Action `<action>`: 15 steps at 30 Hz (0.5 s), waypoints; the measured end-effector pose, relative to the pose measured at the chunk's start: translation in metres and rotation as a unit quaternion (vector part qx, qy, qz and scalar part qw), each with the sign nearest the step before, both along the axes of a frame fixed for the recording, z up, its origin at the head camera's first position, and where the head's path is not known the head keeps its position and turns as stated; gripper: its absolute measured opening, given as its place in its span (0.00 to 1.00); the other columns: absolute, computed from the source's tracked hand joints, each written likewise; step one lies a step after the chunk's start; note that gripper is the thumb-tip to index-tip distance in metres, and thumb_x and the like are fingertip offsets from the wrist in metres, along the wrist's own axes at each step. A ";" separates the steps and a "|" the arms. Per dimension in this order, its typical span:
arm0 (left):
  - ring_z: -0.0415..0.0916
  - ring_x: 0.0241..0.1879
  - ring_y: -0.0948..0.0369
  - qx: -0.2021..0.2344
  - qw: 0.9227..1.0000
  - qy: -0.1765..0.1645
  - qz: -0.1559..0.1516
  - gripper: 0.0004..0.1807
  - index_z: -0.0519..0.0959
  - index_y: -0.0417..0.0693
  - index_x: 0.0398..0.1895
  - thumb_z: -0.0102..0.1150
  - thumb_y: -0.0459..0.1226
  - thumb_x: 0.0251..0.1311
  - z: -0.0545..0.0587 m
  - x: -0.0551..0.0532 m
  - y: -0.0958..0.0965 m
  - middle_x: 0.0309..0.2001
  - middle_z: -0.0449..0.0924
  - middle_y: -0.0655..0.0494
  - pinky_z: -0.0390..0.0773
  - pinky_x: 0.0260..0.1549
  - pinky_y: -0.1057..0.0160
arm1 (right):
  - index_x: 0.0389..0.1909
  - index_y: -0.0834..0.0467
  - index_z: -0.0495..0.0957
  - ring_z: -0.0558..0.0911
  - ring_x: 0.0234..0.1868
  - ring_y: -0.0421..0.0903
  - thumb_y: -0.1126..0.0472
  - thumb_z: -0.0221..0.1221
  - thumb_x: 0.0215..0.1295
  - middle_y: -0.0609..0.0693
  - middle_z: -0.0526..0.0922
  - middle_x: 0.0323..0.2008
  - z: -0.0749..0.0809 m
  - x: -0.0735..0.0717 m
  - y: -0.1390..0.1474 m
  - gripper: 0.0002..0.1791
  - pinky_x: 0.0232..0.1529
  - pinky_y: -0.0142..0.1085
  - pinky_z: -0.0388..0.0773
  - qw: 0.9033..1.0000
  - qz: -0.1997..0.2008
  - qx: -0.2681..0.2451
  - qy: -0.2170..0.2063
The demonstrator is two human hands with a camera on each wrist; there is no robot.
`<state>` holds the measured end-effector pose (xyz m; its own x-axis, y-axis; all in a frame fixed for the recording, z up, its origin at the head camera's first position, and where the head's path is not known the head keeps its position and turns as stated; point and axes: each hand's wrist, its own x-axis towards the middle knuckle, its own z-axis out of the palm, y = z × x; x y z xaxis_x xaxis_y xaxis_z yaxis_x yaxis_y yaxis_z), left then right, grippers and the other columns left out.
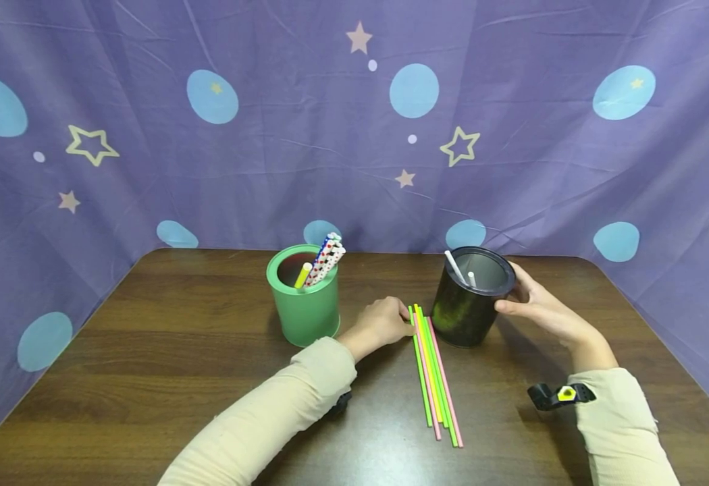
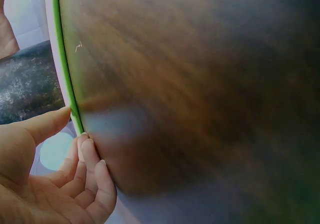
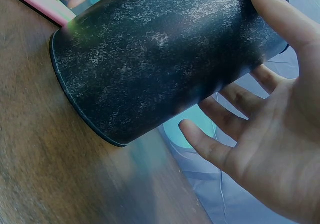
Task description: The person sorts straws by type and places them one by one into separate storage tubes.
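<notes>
Several thin green, yellow and pink straws (image 1: 434,378) lie side by side on the table. At their far end is my left hand (image 1: 383,320); in the left wrist view its thumb and fingertips pinch the outer green straw (image 2: 62,54). To the right of the straws stands a black can (image 1: 465,317), upright, with white straws (image 1: 455,266) leaning inside. My right hand (image 1: 539,307) holds that can from its right side, thumb near the rim. In the right wrist view, the fingers (image 3: 210,144) reach round the far side of the black can.
A green can (image 1: 307,317) stands left of my left hand. It holds several patterned straws (image 1: 327,260) and a yellow one (image 1: 302,275). The brown wooden table (image 1: 166,351) ends at a purple curtain (image 1: 306,101) with stars and dots.
</notes>
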<state>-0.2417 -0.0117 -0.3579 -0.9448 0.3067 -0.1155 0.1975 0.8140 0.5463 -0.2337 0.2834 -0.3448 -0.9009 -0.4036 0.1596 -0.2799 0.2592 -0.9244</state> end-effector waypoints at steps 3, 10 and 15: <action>0.81 0.48 0.51 -0.002 1.000 -0.003 0.001 0.15 0.85 0.51 0.44 0.71 0.47 0.56 0.000 0.000 0.000 0.47 0.85 0.56 0.78 0.43 0.53 | 0.77 0.59 0.48 0.70 0.61 0.37 0.71 0.58 0.66 0.45 0.68 0.63 0.000 0.000 0.000 0.41 0.55 0.26 0.69 1.000 0.002 -0.002 0.001; 0.80 0.49 0.50 -0.005 1.000 -0.009 -0.003 0.19 0.83 0.47 0.49 0.69 0.45 0.57 0.001 0.001 0.000 0.50 0.84 0.53 0.77 0.44 0.52 | 0.76 0.60 0.48 0.69 0.62 0.36 0.71 0.57 0.67 0.46 0.67 0.64 0.000 0.000 0.000 0.41 0.56 0.26 0.69 1.000 0.005 -0.006 0.002; 0.81 0.42 0.53 -0.011 1.000 0.000 -0.010 0.13 0.85 0.45 0.41 0.69 0.43 0.57 0.000 0.001 -0.002 0.42 0.85 0.54 0.78 0.37 0.55 | 0.76 0.60 0.48 0.69 0.61 0.37 0.71 0.57 0.66 0.46 0.67 0.64 0.000 0.000 0.000 0.41 0.56 0.26 0.69 1.000 0.004 -0.006 0.002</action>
